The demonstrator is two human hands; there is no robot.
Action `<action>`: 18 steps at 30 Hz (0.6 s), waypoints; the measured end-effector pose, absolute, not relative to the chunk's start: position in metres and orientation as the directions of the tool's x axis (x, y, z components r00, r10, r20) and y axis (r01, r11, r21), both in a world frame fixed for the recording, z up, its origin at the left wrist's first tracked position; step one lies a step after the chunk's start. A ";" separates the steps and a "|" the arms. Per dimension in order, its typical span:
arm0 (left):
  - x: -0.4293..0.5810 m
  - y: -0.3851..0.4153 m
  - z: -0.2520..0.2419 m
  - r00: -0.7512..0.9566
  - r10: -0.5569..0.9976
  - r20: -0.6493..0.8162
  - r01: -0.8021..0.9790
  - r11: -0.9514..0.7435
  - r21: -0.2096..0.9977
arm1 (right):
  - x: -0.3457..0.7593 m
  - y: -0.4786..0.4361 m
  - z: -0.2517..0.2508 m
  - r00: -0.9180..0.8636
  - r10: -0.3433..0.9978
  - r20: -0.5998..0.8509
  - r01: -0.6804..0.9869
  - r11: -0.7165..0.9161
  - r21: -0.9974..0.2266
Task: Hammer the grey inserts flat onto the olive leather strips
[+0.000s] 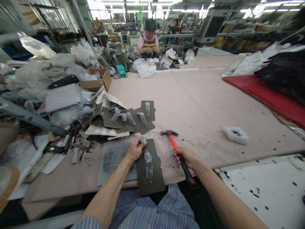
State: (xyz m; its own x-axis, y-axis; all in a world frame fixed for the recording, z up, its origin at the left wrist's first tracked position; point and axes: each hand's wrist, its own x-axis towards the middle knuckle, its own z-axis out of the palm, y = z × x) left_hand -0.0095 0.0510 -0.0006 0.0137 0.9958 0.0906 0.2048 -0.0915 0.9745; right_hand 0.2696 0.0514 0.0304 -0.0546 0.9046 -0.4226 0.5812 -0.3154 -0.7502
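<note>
A claw hammer (172, 140) with an orange and black handle is in my right hand (187, 158), its head over the table to the right of a dark olive panel (156, 171). My left hand (135, 149) pinches a small tool with a pale round top (142, 140), held upright at the panel's upper left part. A plastic-wrapped strap piece (149, 163) lies along the middle of that panel. The panel rests partly on a grey worn board (114, 159) and reaches past the table's front edge.
More olive panels (148, 115) with wrapped straps lie beyond my left hand. Hand tools (81, 149) and plastic-wrapped stock (63, 97) crowd the left. A white foam block (236, 135) and a red sheet (262, 92) are right. A person (149, 39) sits across the table (190, 92).
</note>
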 end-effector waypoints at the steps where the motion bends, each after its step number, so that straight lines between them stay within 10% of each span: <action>1: -0.009 0.049 0.000 0.020 0.993 0.116 0.244 -0.117 0.963 | 0.264 0.050 0.039 -0.088 0.892 -0.443 0.548 -0.328 -0.770; 6: -0.007 0.041 -0.003 0.028 0.982 0.186 0.362 -0.184 0.914 | 0.236 0.027 0.086 -0.045 0.988 -0.146 0.463 -0.109 -0.879; 9: -0.007 0.040 -0.005 0.026 0.981 0.191 0.389 -0.186 0.902 | 0.230 0.016 0.102 -0.148 0.960 0.238 0.720 0.269 -0.640; 13: -0.007 0.041 -0.005 0.024 0.983 0.181 0.438 -0.173 0.882 | 0.227 0.015 0.124 -0.445 0.882 0.157 0.834 0.472 -0.287; 18: -0.007 0.040 -0.006 0.044 0.981 0.188 0.426 -0.189 0.885 | 0.222 0.019 0.159 -0.209 0.806 0.554 0.786 0.475 -0.395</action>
